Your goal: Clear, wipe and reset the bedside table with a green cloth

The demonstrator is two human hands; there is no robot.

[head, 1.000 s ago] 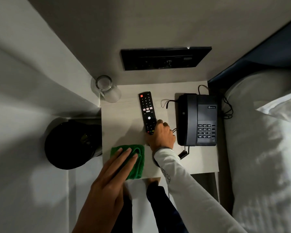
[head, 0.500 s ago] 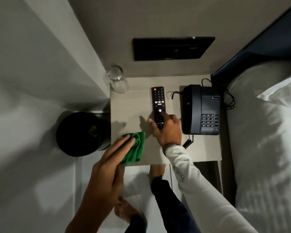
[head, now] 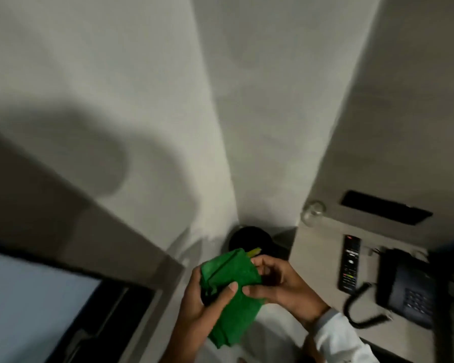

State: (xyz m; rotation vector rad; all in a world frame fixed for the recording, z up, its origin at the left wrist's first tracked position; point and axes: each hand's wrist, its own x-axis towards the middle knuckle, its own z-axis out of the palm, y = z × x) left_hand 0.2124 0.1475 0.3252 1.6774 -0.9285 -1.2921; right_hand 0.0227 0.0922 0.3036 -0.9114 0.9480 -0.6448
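Observation:
The green cloth (head: 233, 292) is off the table and held in the air between both hands, left of the bedside table (head: 317, 258). My left hand (head: 202, 305) grips it from below with the thumb across the cloth. My right hand (head: 281, 281) pinches its right edge. On the table lie the black remote (head: 349, 263), the black phone (head: 406, 286) with its coiled cord (head: 357, 307), and a clear glass (head: 313, 213) at the back left corner.
A black round bin (head: 249, 238) stands on the floor in the corner, just behind the cloth. A dark wall panel (head: 385, 208) sits above the table. A dark-framed surface (head: 37, 305) fills the lower left. The picture is blurred.
The view has swung left, away from the table. The cloth was lifted off the tabletop. My right hand left the remote and took hold of the cloth.

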